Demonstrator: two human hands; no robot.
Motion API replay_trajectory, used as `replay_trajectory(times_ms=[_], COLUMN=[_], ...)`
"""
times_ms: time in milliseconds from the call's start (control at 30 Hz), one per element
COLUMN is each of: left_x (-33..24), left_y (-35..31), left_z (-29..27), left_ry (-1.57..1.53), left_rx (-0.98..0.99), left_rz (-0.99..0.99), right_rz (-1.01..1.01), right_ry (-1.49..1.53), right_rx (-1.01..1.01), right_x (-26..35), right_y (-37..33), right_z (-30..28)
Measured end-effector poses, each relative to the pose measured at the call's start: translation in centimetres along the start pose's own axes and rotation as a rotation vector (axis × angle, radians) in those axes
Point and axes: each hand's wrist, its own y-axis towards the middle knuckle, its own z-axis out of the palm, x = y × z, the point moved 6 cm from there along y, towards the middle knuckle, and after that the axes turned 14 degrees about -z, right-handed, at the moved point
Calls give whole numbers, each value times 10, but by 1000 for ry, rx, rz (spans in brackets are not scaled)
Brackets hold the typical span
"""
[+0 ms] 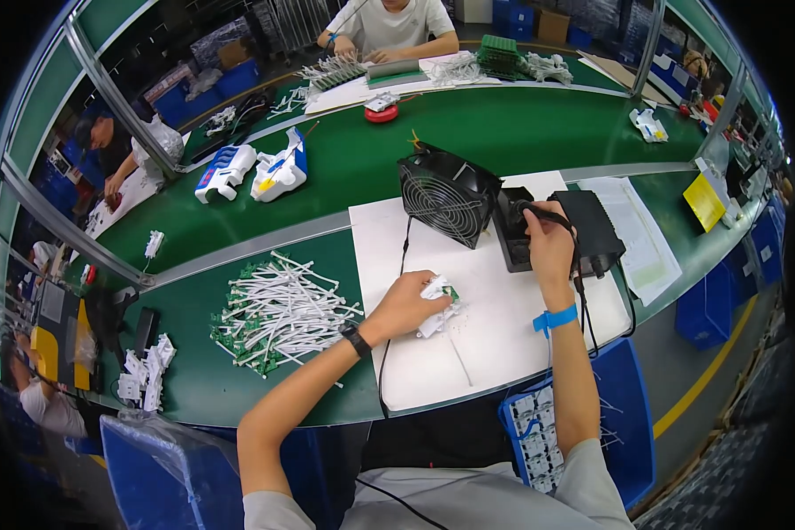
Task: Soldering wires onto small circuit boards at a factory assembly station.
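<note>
My left hand (405,306), with a dark watch strap at the wrist, is closed on a small white plastic housing (433,325) with a bit of green circuit board at its edge. The housing rests low over the white board (495,344); a thin wire trails from it. My right hand (549,252), a blue band at its wrist, grips the black handle of a soldering iron (552,213) at the black stand (514,240). Its tip is hidden. Right of the stand sits a black power box (594,225). A black fan (449,196) stands behind my hands.
Many white wires with green boards (283,314) lie heaped left of my left hand. White plastic parts (146,375) sit further left. Beyond are blue-and-white casings (278,168) on the green conveyor (353,159). Papers (632,230) lie right. Another person (393,31) works opposite.
</note>
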Motion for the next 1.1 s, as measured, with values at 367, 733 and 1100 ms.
replay_trajectory(times_ms=[367,733,1100], left_x=[-22,-23,-14], left_y=[8,13,-4], left_z=[-4,-7,-17], left_ry=[352,476,440], left_rx=[-400,-394,-282], left_rz=[135,246,333], right_rz=[-261,-339,-397], right_ry=[-284,-253,126], right_rx=[-134,-256,-372], right_x=[-23,-19,17], right_y=[-9,-7,-59], right_z=[8,1,-16])
